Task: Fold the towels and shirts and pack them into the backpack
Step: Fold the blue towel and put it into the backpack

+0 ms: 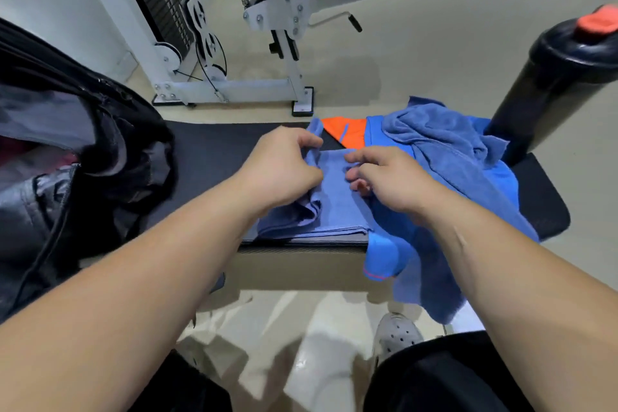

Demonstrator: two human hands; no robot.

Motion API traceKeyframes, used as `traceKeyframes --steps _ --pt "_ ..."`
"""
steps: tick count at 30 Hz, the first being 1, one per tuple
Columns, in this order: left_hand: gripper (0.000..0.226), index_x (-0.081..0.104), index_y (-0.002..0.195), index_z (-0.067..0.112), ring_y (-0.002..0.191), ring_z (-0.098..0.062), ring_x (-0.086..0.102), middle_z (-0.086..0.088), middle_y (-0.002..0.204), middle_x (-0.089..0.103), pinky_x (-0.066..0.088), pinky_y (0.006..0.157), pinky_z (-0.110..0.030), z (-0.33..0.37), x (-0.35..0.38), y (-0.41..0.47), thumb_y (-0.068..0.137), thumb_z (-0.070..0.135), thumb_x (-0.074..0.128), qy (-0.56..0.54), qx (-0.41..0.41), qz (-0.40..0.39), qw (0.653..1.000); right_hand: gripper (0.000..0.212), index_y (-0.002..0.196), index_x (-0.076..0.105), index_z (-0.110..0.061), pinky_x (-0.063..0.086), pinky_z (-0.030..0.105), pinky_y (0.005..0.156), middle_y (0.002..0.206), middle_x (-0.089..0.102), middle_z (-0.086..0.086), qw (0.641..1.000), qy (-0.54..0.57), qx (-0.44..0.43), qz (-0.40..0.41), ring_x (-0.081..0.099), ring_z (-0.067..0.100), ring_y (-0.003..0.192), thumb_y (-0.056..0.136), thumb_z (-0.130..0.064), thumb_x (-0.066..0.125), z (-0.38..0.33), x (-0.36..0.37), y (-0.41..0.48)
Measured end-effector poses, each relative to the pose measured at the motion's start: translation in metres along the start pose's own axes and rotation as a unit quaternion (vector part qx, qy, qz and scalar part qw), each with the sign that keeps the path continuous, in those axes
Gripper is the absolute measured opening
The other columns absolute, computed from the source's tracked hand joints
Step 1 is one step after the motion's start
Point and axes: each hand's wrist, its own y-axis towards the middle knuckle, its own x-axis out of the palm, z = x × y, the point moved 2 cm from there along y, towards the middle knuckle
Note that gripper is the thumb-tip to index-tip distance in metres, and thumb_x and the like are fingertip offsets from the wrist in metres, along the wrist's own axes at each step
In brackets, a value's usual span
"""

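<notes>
A partly folded blue towel [334, 207] lies on the black padded bench [214, 157], its layered edge near the front. My left hand [284, 167] pinches a bunched fold of this towel at its left side. My right hand [388, 177] rests on the towel's right part, fingers curled on the cloth. To the right sits a bright blue shirt with an orange panel [344, 132], and a second blue towel [444, 144] is crumpled on top of it and hangs off the bench front. The open black backpack [77, 150] stands at the left.
A black shaker bottle with a red cap [561, 77] stands on the bench's right end. A white weight machine with a black seat [267, 27] is on the floor behind. My legs and a grey clog [396, 334] are below the bench edge.
</notes>
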Motion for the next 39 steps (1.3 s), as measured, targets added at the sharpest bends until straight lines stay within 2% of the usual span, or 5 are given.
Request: traceKeyframes --steps 7,13,23,30,39 --pt "0.046 0.059 0.135 0.017 0.078 -0.019 0.075 0.002 0.136 0.06 0.061 0.084 -0.034 0.0 0.049 0.005 0.094 -0.003 0.053 -0.143 -0.029 -0.064 0.987 0.02 0.106 0.055 -0.016 0.056 0.034 0.07 0.075 0.055 0.006 0.998 0.047 0.019 -0.049 0.052 0.021 0.07 0.095 -0.005 0.043 0.005 -0.008 -0.006" --pt "0.032 0.068 0.116 0.028 0.075 -0.011 0.068 0.014 0.109 0.067 0.054 0.078 -0.031 -0.016 0.023 0.004 0.095 0.007 0.055 -0.067 -0.001 0.078 0.995 0.026 0.103 0.078 -0.027 0.048 0.023 0.081 0.081 0.067 -0.019 0.997 -0.036 -0.004 -0.072 0.059 0.003 0.079 0.092 -0.013 0.06 0.006 -0.001 -0.003" --pt "0.066 0.02 0.16 0.028 0.156 -0.022 0.001 0.004 0.169 0.01 0.005 0.124 -0.056 -0.029 0.061 0.003 0.101 0.057 0.031 0.222 0.158 -0.07 0.96 0.014 0.09 0.074 -0.016 0.054 0.04 0.083 0.073 0.065 -0.007 0.99 -0.13 -0.03 -0.037 0.059 0.013 0.072 0.088 -0.018 0.06 0.002 -0.016 -0.01" --pt "0.091 -0.006 0.159 0.042 0.154 -0.027 -0.019 0.008 0.168 -0.016 -0.011 0.115 -0.071 -0.045 0.087 0.009 0.08 0.085 0.008 0.355 0.15 -0.092 0.918 0.017 0.101 0.069 -0.025 0.047 0.032 0.077 0.095 0.068 -0.004 0.962 -0.252 -0.083 0.059 0.061 0.019 0.094 0.092 -0.024 0.055 0.001 -0.022 -0.001" --pt "0.088 0.006 0.161 0.037 0.156 -0.022 -0.006 0.005 0.17 -0.006 -0.003 0.121 -0.063 -0.07 0.035 0.018 0.087 0.082 0.021 0.402 0.322 -0.151 0.844 0.044 0.143 0.052 -0.032 0.025 0.048 0.118 0.157 0.038 -0.005 0.914 -0.362 -0.184 0.007 0.024 0.023 0.149 0.099 -0.027 0.049 0.005 0.004 0.014"
